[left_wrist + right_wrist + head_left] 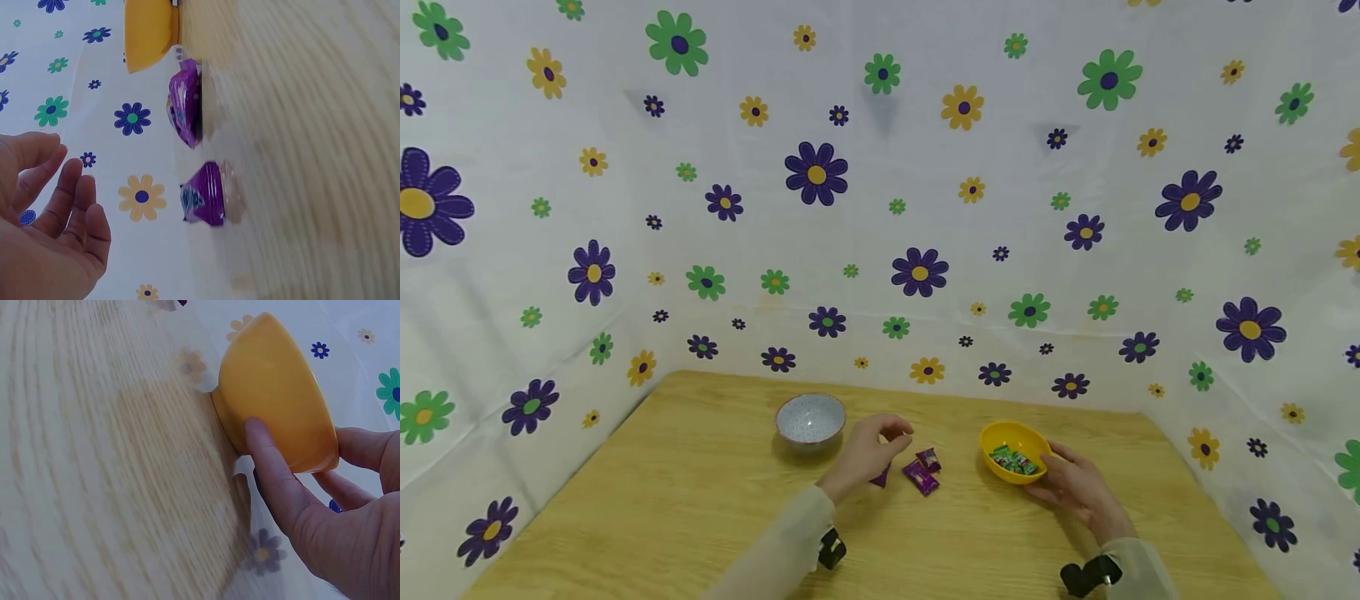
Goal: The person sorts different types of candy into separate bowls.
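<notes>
My right hand (pixel 1078 492) grips the near right side of a yellow bowl (pixel 275 394), thumb low on its outer wall and fingers at the rim. Several green-wrapped candies (pixel 1013 460) lie inside that bowl. Over the middle of the table hovers my left hand (pixel 867 450), its fingers loosely bent with nothing between them. Beside and below it are purple-wrapped candies: one (pixel 921 477) lies flat, a smaller one (pixel 928 459) sits just behind, and another (pixel 881 477) is partly hidden by the left hand. The left wrist view shows purple candies (pixel 185 103) apart from the fingers.
A grey-white patterned bowl (pixel 810 419) with a reddish rim stands behind and left of the left hand; no contents show in it. The wooden table (pixel 685 483) meets a white flower-print cloth (pixel 857 250) at the back and sides.
</notes>
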`<state>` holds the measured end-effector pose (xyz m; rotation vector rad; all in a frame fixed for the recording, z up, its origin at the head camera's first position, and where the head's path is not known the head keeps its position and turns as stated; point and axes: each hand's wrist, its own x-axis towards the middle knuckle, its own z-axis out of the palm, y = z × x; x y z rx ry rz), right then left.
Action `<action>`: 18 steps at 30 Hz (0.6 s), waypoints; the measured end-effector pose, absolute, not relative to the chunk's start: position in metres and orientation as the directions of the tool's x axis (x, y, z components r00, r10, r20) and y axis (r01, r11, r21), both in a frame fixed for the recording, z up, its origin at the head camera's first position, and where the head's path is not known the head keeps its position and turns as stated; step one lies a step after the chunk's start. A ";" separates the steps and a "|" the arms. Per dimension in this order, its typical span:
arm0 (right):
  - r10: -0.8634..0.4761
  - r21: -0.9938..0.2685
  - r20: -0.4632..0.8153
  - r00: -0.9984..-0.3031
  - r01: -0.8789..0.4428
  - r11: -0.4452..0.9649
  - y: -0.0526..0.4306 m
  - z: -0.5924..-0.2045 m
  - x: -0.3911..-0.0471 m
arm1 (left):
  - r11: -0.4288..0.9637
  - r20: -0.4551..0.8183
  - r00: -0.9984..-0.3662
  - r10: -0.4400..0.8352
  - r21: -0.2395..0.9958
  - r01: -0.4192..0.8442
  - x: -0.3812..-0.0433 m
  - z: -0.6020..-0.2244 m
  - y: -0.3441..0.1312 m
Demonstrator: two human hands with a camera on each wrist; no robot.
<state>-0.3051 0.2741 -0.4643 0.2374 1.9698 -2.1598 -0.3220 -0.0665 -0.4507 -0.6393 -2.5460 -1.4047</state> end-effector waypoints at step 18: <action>0.042 -0.987 -0.147 -0.988 0.149 0.052 0.278 -0.455 -0.301 | 0.521 0.316 -0.948 -0.043 0.817 0.249 -0.330 -0.436 -0.129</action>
